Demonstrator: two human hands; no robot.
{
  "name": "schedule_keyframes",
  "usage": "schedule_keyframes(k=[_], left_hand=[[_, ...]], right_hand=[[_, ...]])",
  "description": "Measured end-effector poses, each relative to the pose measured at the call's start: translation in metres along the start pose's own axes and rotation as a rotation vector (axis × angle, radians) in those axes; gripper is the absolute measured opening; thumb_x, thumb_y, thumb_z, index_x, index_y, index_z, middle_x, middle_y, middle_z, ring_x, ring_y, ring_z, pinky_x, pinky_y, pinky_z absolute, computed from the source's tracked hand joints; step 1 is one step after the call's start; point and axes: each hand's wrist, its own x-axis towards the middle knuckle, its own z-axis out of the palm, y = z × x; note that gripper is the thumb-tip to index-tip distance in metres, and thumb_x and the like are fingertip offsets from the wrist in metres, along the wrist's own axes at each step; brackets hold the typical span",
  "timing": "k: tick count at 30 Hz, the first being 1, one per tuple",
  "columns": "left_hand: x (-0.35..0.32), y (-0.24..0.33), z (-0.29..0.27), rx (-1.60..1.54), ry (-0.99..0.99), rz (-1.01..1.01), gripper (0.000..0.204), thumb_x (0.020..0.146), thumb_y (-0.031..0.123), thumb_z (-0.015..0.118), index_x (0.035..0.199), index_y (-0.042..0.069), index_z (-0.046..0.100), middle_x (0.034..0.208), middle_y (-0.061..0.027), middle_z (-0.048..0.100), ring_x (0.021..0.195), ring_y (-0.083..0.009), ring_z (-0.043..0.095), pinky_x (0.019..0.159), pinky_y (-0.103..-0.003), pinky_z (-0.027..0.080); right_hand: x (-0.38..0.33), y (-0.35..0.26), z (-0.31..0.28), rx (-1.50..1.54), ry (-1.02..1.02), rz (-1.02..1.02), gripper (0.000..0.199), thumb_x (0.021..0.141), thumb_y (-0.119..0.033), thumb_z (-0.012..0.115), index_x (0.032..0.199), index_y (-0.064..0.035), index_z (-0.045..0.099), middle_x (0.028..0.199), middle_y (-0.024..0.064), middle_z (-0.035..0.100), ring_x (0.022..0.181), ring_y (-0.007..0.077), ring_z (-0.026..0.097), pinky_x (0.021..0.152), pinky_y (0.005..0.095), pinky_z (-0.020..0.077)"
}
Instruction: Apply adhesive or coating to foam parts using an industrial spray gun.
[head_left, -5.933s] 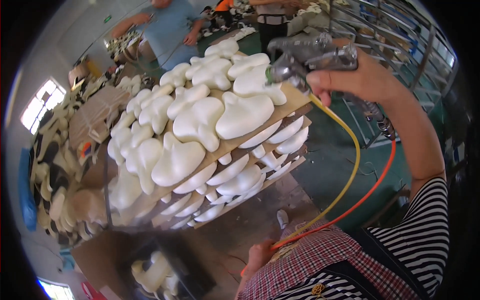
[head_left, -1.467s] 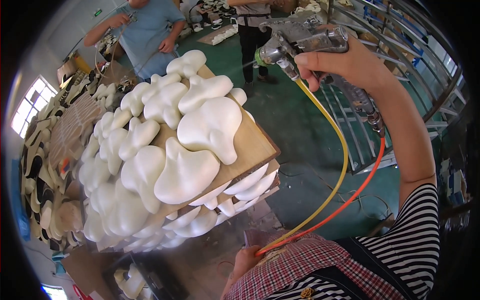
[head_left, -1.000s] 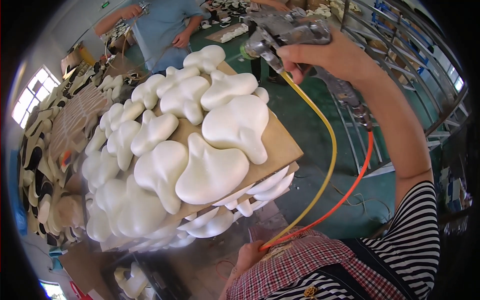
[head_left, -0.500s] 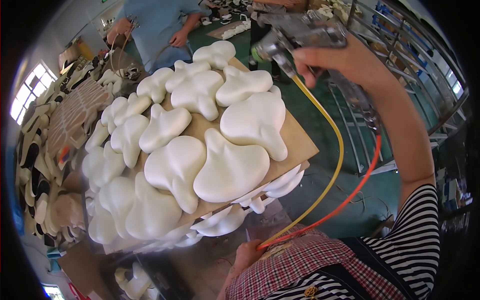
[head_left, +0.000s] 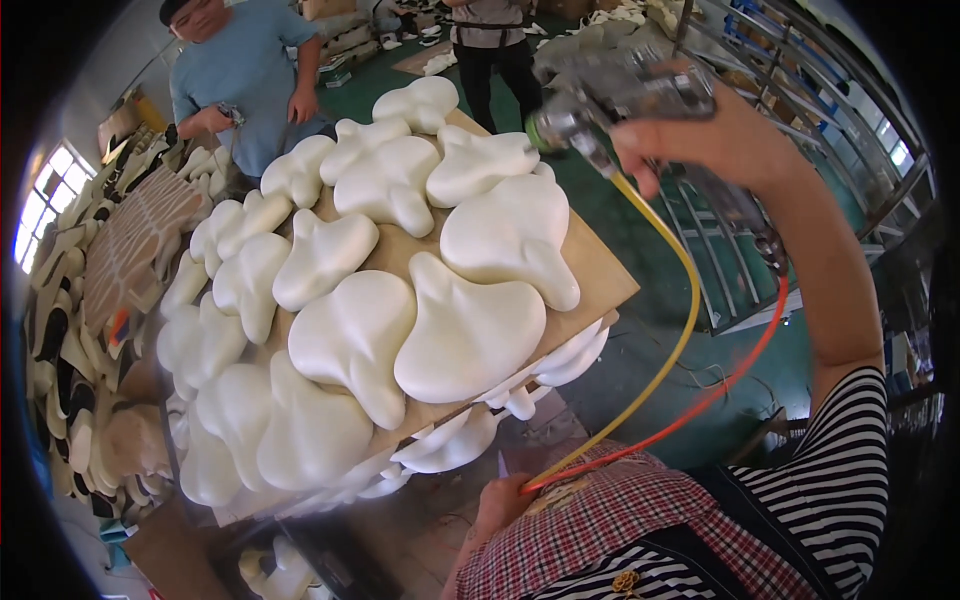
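Well, starting at nine o'clock, I see dark and pale cut pieces heaped along the rim. Next comes the brown board, tilted, its top covered with white moulded foam shapes lying close together, with more of them on boards stacked beneath. At eleven o'clock a person in a blue shirt stands just behind the stack. Down at six o'clock my left hand sits low beside the checked sleeve; I cannot tell whether it grips anything, though the yellow hose and red hose run past it. Those hoses climb toward one o'clock, where my right hand is wrapped firmly round a metal spray gun, its nozzle pointing at the far edge of the foam shapes, near but not touching. Metal racks stand at two o'clock.
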Motion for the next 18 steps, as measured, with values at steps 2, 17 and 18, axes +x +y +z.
schedule_keyframes(k=[2, 17, 18], left_hand=[[-0.003, 0.006, -0.002, 0.037, -0.043, -0.079, 0.022, 0.079, 0.030, 0.064, 0.091, 0.011, 0.067, 0.079, -0.0173, 0.064, 0.078, -0.0362, 0.062, 0.067, -0.044, 0.050], [-0.016, -0.075, -0.081, -1.310, 0.286, 0.018, 0.054, 0.082, 0.028, 0.063, 0.128, 0.005, 0.045, 0.123, -0.0109, 0.054, 0.112, -0.0285, 0.052, 0.093, -0.040, 0.042], [-0.016, -0.077, -0.090, -1.525, 0.477, 0.098, 0.050, 0.085, 0.027, 0.059, 0.127, 0.004, 0.045, 0.124, -0.0123, 0.053, 0.112, -0.0297, 0.052, 0.093, -0.040, 0.042]], right_hand=[[-0.003, -0.001, 0.000, 0.007, -0.019, 0.028, 0.018, 0.078, -0.016, 0.069, 0.079, 0.0000, 0.060, 0.062, 0.0061, 0.059, 0.057, 0.0127, 0.058, 0.055, 0.0283, 0.0483], [-0.062, 0.032, 0.001, 0.401, 0.119, 0.196, 0.030, 0.090, -0.024, 0.054, 0.098, 0.0043, 0.059, 0.081, 0.0103, 0.064, 0.072, 0.0186, 0.062, 0.072, 0.0323, 0.0509], [-0.074, 0.041, 0.003, 0.400, 0.127, 0.204, 0.030, 0.090, -0.024, 0.054, 0.098, 0.0043, 0.059, 0.081, 0.0103, 0.064, 0.072, 0.0186, 0.062, 0.072, 0.0323, 0.0509]])
